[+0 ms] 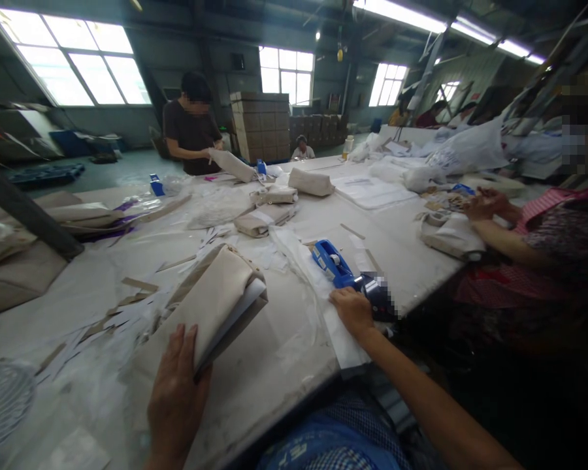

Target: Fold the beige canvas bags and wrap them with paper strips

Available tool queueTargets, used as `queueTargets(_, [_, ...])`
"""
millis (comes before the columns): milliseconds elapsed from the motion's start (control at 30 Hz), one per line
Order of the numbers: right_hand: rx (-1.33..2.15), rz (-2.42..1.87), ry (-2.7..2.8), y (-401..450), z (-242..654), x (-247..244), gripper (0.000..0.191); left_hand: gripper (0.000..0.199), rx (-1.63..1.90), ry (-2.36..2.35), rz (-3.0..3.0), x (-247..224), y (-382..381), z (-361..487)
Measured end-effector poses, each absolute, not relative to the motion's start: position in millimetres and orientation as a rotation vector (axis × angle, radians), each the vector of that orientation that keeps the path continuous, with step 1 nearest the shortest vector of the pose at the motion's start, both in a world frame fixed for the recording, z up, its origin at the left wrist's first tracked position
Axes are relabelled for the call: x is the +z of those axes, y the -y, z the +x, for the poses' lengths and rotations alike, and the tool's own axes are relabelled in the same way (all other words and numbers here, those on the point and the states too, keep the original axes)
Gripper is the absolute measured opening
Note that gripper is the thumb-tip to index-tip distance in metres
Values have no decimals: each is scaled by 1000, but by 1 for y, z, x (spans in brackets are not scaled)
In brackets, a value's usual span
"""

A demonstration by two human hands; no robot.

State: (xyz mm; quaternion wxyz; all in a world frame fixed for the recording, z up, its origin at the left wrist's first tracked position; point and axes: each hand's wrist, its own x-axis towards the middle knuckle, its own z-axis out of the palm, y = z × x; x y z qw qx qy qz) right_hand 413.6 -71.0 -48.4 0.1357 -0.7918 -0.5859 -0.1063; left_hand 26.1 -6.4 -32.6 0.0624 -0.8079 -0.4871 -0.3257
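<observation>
A beige bag (210, 294) stands tilted on the near left of the table, with white sheet material showing at its open side. My left hand (179, 382) holds its lower part, fingers laid along the face and the thumb at the underside. My right hand (353, 310) is closed at the edge of a thin white sheet (340, 339) that runs over the table's front edge. Just beyond those fingers sits a blue tape dispenser (332, 261), beside a dark, partly blurred object (377, 297).
Paper scraps (110, 320) litter the left side. More beige bags (267, 215) lie mid-table, with others (19, 267) stacked at left behind a dark post (29, 209). Across the table a person (191, 124) handles a bag; another person's hands (485, 205) work at right.
</observation>
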Motion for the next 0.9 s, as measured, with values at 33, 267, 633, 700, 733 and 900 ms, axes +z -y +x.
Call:
queueTargets(33, [-314,-2277,1699,69,413,-44,15,72,-985,1471,-2439,-33,7,26])
queueTargets(267, [26,-1728,1986,75,355,-10,13,73,-991,1486,-2410,-34,5,26])
queueTargets(633, [99,-1823,1611,73,307,-69,13,75,-993,1485,-2449,-35,6,23])
queueTargets(700, [150,-1870,1693,66,300,-85,35,75,-996,1489,-2456,-35,6,23])
queueTargets(733, [208,-1886,1764,62,294,-90,45,75,-996,1493,-2457,-36,6,23])
queueTargets(900, [555,-1397,2296,44,273,-81,53,74,-992,1490,-2466,-36,6,22])
